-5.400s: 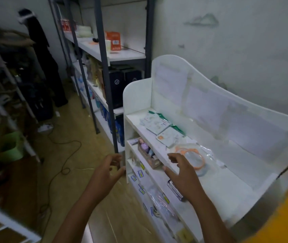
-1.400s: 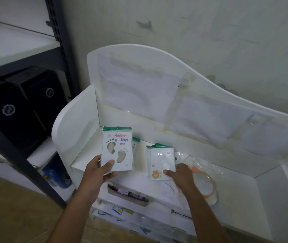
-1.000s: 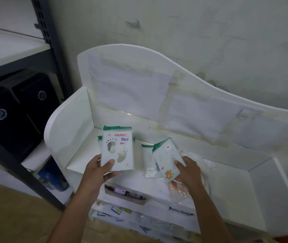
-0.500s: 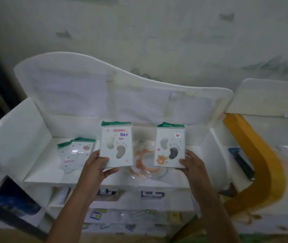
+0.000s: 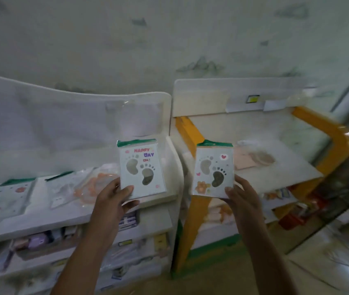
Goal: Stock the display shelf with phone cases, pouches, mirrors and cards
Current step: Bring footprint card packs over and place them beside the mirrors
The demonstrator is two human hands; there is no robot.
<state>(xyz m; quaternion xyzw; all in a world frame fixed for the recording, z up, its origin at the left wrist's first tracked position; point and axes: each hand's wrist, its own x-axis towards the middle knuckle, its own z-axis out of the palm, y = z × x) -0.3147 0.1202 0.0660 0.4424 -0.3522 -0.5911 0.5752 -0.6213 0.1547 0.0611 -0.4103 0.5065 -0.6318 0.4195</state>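
A person's left hand (image 5: 114,201) pinches a footprint card (image 5: 141,168) above the white display shelf's (image 5: 152,202) right front corner; the right hand (image 5: 242,201) pinches a second card (image 5: 212,170) beyond that edge. Held only by their lower corners, the slick sleeves could slip and drop.

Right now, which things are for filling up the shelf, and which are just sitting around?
For the job: Happy Day packet in left hand; heart packet in right hand; white shelf.

Just sitting around: orange-framed shelf; purple item lower down.
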